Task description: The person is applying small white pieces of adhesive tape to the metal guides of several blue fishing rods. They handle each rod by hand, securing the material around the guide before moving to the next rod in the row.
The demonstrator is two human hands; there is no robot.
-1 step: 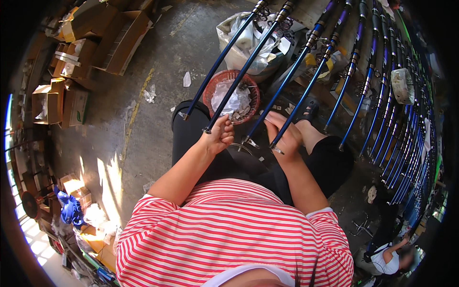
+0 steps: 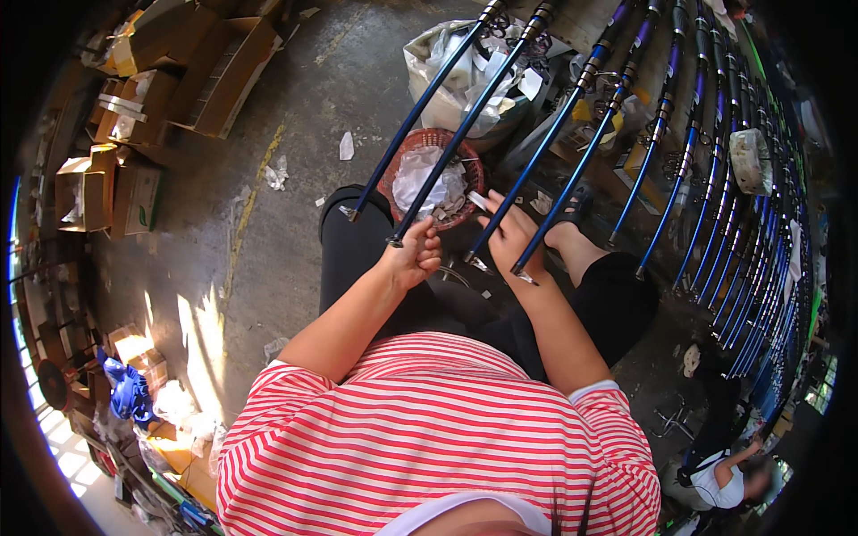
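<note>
head view: left hand (image 2: pixel 418 255) curled, contents unclear; white strip (image 2: pixel 476 200) in right hand (image 2: pixel 514 238)

Between my left hand (image 2: pixel 416 254) and my right hand (image 2: pixel 514 234) there is a gap I could pass through, above my lap (image 2: pixel 465 302), with the red basket (image 2: pixel 476 171) just beyond. The second blue rod (image 2: pixel 465 134) from the left slants down to my left hand and bars that side; the third rod (image 2: pixel 539 153) and fourth rod (image 2: pixel 579 166) run in front of my right hand, leaving narrow slots. Further right, a dense row of rods (image 2: pixel 755 268) blocks me. My widest room is leftward, over the floor (image 2: pixel 268 241) towards the cardboard boxes (image 2: pixel 210 85).
</note>
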